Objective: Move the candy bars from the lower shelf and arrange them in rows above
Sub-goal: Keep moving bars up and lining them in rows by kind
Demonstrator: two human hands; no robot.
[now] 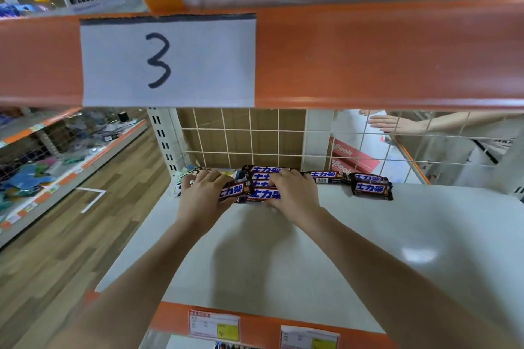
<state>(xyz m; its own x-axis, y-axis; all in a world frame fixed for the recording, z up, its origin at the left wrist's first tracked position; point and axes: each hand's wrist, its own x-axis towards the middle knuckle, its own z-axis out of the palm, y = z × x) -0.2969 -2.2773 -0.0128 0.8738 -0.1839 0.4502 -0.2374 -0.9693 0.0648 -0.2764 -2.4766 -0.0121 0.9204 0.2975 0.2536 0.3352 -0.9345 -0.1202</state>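
At rear of smooth white shelf (312,249): glossy brown-wrapped bars (371,188), flat, oblong, against wire grid. Left hand (202,195) curled round one bar; right hand (295,193) fingers bent, pressing bar stack.

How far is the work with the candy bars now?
Done: nothing visible; the shelf above is hidden behind its orange edge. In hand: left hand and right hand gather dark-wrapped candy bars on the white lower shelf. Left: lifting these, plus two bars on the right.

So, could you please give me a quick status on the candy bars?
Left hand and right hand both on the candy bars at shelf back. Two bars lie apart, right. Nothing blocking.
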